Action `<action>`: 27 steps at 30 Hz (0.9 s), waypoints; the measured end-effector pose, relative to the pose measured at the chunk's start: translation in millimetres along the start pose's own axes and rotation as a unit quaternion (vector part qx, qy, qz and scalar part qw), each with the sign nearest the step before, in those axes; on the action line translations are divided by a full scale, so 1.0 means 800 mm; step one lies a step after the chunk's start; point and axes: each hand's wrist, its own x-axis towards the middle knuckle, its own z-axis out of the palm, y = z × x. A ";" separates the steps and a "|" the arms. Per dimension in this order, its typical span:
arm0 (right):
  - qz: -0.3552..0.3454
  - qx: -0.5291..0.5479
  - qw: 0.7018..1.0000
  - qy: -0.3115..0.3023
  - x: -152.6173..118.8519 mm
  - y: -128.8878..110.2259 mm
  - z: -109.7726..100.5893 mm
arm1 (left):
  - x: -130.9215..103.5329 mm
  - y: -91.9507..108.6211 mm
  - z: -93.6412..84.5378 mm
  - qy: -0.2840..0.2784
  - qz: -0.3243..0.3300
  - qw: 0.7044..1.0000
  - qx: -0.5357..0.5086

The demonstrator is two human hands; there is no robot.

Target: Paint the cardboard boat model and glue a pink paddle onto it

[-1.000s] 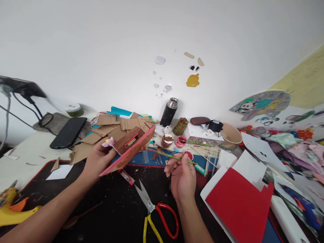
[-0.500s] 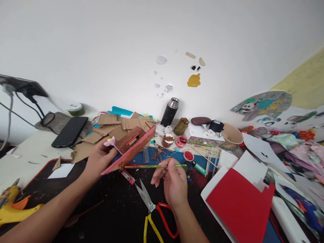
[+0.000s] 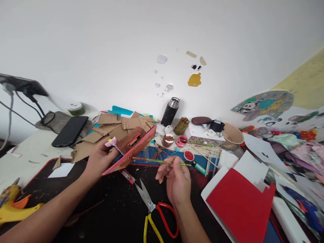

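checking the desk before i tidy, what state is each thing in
brown and pink painted board: tilted, held in left hand
slim green brush: held in right hand
red-and-yellow-handled metal scissors: lying down, blades parted
black metal flask: upright, lid state unclear
small round red paint pot: open
white-lidded green jar: closed
black rectangular phone: lying flat, screen dark

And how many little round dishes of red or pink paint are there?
2. The pink dish sits just right of the brown-and-white pot; the red dish is nearer, just beyond the right hand. Others may be hidden in the clutter.
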 end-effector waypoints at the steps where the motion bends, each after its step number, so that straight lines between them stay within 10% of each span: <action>1: 0.002 0.000 1.000 -0.002 0.000 0.001 0.000 | 0.000 0.001 0.000 0.001 0.000 1.000 0.002; 14: 0.040 0.001 0.997 -0.065 -0.011 0.015 0.005 | -0.001 0.006 0.002 0.002 0.003 1.000 0.027; 27: 0.007 -0.016 1.000 0.009 -0.002 0.002 0.001 | -0.001 -0.002 0.000 -0.004 0.006 1.000 0.017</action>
